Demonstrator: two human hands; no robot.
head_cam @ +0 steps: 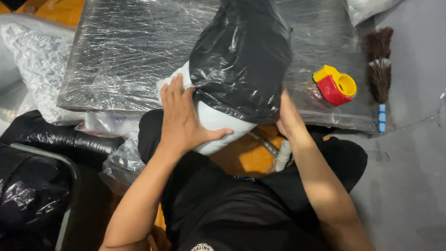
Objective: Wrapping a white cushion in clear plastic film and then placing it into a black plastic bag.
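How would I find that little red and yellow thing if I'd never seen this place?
Find the big flat slab wrapped in clear plastic film. Near its right edge, just left of the dark brush, sits the tape dispenser. It is the only bright red and yellow thing there.

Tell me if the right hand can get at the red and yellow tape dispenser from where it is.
Probably yes. The right hand rests on the black bag, and the tape dispenser lies close beside it on the plastic-wrapped board, with nothing between them.
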